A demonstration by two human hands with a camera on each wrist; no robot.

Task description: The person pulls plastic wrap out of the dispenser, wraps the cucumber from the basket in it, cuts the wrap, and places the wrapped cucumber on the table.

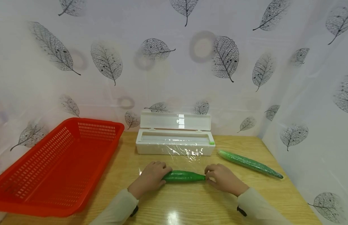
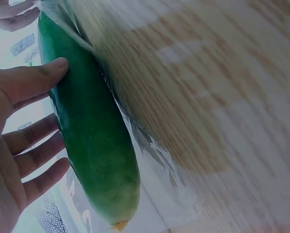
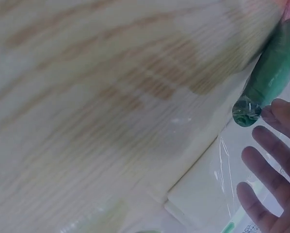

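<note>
On the wooden table, a green cucumber [image 1: 185, 176] lies crosswise in front of me on clear cling film [image 1: 185, 160]. My left hand [image 1: 153, 175] grips its left part, thumb on the near side and fingers on the far side. The left wrist view shows the thumb on the cucumber [image 2: 94, 131] with film bunched along its side. At the right tip, my right hand [image 1: 223, 178] pinches the film with thumb and forefinger. In the right wrist view its other fingers [image 3: 268, 170] are spread beside the film-covered cucumber end [image 3: 247, 110].
Behind the hands stands a white cling film box [image 1: 175, 149], lid raised, film running out over its front edge. A second cucumber [image 1: 251, 164], film-wrapped, lies to the right. On the left is a large red plastic basket [image 1: 92, 190]. A leaf-printed curtain [image 1: 174, 84] backs the table.
</note>
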